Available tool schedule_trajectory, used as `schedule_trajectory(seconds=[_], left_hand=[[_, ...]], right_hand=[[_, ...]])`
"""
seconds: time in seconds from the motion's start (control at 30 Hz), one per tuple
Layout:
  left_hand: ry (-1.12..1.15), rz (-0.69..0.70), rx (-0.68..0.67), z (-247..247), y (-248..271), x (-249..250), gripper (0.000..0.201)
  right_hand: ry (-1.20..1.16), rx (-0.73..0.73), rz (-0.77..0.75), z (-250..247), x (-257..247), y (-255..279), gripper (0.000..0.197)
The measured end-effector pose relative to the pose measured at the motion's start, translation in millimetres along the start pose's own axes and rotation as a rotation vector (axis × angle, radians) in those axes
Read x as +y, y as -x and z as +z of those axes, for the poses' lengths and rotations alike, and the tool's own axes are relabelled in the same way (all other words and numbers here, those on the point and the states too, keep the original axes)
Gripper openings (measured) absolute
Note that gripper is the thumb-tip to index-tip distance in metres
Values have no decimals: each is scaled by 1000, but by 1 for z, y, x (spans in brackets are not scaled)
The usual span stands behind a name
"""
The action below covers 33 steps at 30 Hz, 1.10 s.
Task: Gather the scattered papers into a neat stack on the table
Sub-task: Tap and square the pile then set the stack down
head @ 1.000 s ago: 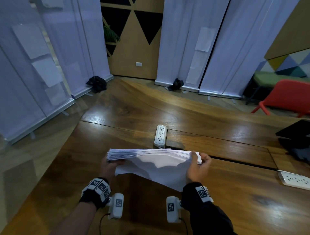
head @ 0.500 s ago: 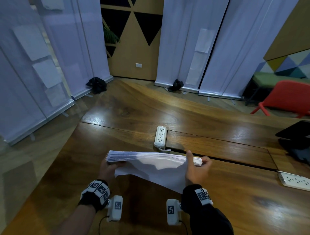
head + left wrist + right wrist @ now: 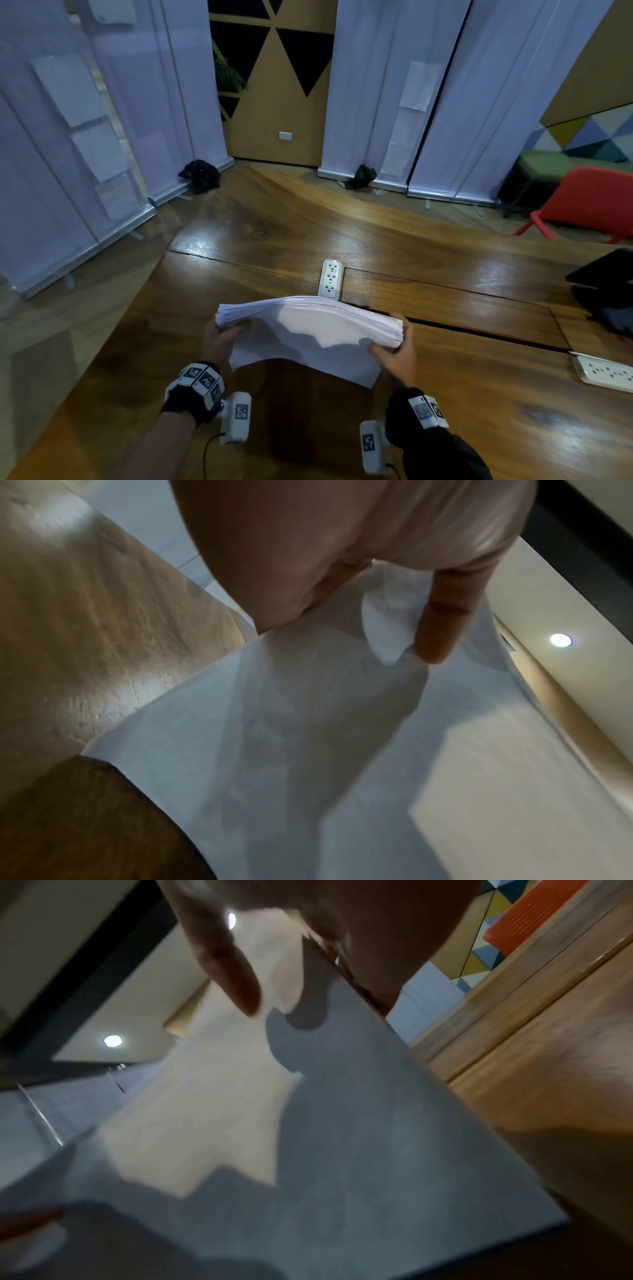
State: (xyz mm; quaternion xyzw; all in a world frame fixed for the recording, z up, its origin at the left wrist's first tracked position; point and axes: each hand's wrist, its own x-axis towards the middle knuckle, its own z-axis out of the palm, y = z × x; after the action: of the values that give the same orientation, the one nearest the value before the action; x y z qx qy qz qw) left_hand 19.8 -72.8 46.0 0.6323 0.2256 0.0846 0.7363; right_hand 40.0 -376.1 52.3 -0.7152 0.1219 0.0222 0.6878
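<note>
Low in the middle of the head view, the papers (image 3: 308,329) form 1 thick white stack held clear above the counter (image 3: 479,394), bowed upward in the centre with the near edge sagging down. The left hand (image 3: 219,339) grips the stack's left end, fingers (image 3: 441,626) curled under it and thumb on top. The right hand (image 3: 397,356) grips the right end, thumb on the near face and fingers (image 3: 236,977) wrapped round the far side. Both wrist views look along the white sheet, lit in patches and shadowed by the hands. Just behind the stack, a white strip (image 3: 330,278) of sockets lies on the counter beside a dark seam. A second strip (image 3: 604,371) lies at the right edge of the frame, below a black case (image 3: 606,291). A red chair (image 3: 589,205) stands at the upper right, and pale banners (image 3: 428,96) hang along the top.
</note>
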Motion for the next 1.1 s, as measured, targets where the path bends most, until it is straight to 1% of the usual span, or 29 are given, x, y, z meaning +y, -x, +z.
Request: schedule_trajectory(seconds=[0.07, 0.1, 0.17, 0.23, 0.27, 0.33, 0.4, 0.43, 0.5, 0.6, 0.67, 0.73, 0.8, 0.87, 0.93, 0.97, 1.0, 1.07, 1.1], left_hand=[[-17, 7, 6, 3, -2, 4, 21], [-13, 12, 11, 6, -2, 8, 21], [20, 36, 19, 9, -3, 16, 20], [37, 69, 11, 8, -4, 25, 18], [31, 85, -7, 6, -4, 28, 19], [11, 122, -43, 2, -2, 30, 21], [7, 138, -38, 2, 0, 25, 23], [8, 128, -26, 3, 2, 22, 25], [14, 109, -19, 7, 5, 12, 34], [64, 68, 25, 14, 10, 3, 64], [41, 123, 69, 20, 13, 5, 73], [10, 162, 149, 25, 14, 9, 70], [24, 156, 227, 29, 13, 12, 57], [10, 141, 260, 31, 11, 9, 42], [-16, 136, 270, 30, 11, 8, 37], [-23, 133, 270, 29, 11, 7, 35], [-23, 129, 270, 28, 11, 6, 32], [-19, 129, 271, 28, 13, 6, 24], [-21, 132, 271, 27, 13, 6, 22]], right_hand=[[43, 52, 114, 6, 10, -5, 51], [35, 79, 144, 10, 10, -7, 44], [-4, 113, 141, 14, 0, -9, 37], [-26, 119, 78, 10, -16, -7, 30], [-31, 114, 34, 5, -23, -5, 27], [-43, 114, -31, -3, -30, 0, 32], [-75, 111, -23, -7, -25, 1, 39], [-98, 115, 18, -6, -20, 2, 41], [-133, 132, 99, -2, -9, 0, 39], [-104, 146, 139, 4, -3, 0, 30], [-99, 151, 147, 4, -2, 1, 27], [-132, 152, 145, 2, -2, 4, 27], [-194, 153, 118, 2, -4, 11, 33], [-244, 126, 40, 4, -9, 20, 31], [-216, 156, -8, 7, -13, 23, 26], [-179, 199, 4, 9, -14, 21, 27], [-139, 240, 24, 11, -12, 18, 36], [-114, 307, 84, 19, -12, 16, 70], [-126, 335, 107, 21, -12, 14, 80]])
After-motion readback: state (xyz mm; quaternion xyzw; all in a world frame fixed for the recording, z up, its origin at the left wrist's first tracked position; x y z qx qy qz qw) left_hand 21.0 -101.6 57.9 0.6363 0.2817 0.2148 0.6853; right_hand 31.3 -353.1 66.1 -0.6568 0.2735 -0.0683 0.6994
